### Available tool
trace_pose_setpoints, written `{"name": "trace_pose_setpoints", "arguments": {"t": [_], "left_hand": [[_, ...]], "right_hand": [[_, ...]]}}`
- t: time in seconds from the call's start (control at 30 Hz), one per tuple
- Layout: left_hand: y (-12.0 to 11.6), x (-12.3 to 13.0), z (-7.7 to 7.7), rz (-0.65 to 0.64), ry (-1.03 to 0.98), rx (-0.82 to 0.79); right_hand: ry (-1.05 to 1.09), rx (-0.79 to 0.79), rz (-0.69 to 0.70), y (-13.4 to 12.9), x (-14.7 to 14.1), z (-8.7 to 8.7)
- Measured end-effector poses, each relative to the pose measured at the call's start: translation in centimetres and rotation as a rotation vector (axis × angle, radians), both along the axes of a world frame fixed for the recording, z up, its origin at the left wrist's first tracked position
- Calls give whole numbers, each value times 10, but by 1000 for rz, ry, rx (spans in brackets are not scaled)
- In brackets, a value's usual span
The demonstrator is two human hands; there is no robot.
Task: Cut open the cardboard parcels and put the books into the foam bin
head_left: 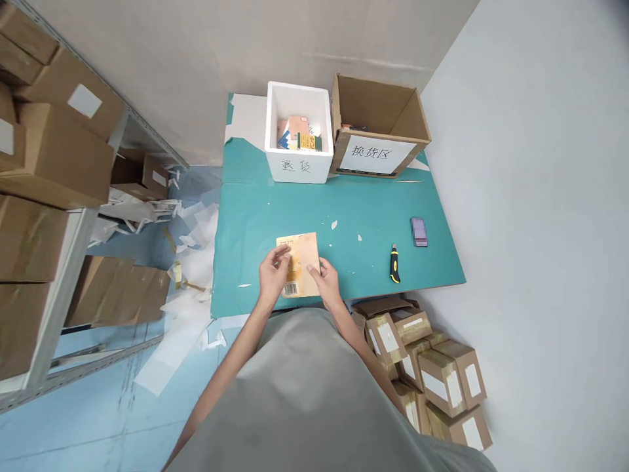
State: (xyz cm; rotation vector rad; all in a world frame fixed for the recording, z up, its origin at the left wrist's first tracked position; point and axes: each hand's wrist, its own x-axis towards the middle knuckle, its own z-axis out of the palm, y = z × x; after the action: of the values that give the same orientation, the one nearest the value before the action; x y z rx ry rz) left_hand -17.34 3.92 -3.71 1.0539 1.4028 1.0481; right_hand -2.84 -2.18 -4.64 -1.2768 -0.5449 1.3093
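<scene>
A yellow and pale orange book (299,265) with a barcode at its lower left is held over the front of the green table (275,210). My right hand (326,282) grips its right edge, thumb on top and fingers behind. On the book's left side lies my left hand (274,272), its thumb and fingers over the cover. A white foam box (299,167) with books inside stands at the back of the table, beside a cardboard box (378,156) with a white handwritten sign.
A black and yellow utility knife (394,264) and a purple item (419,232) lie at the table's right. Shelves of cartons (63,157) stand at left; taped cartons (442,380) are piled below right.
</scene>
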Motion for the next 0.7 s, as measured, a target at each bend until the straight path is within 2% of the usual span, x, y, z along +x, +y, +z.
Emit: {"name": "trace_pose_setpoints", "arguments": {"t": [0.07,0.13,0.23,0.3,0.5,0.6,0.7], "left_hand": [[0,-8,-6,90,97,-12],[-2,-12,-10,103,50,-124],[-10,-8,-14,-59,-176,-293],[-16,-4,-14,-139,-272,-324],[-23,8,-15,-86,-256,-225],[-29,20,-14,-105,-152,-110],[-41,37,-12,-204,-25,-56]], "right_hand": [[14,-9,-42,-6,7,3],[24,-15,-69,-10,15,7],[7,-22,-103,-14,22,8],[-16,-20,-115,-15,25,5],[-278,-48,-161,-20,31,-9],[-238,-25,-69,-22,23,-8],[-171,28,-38,-23,14,-7]]}}
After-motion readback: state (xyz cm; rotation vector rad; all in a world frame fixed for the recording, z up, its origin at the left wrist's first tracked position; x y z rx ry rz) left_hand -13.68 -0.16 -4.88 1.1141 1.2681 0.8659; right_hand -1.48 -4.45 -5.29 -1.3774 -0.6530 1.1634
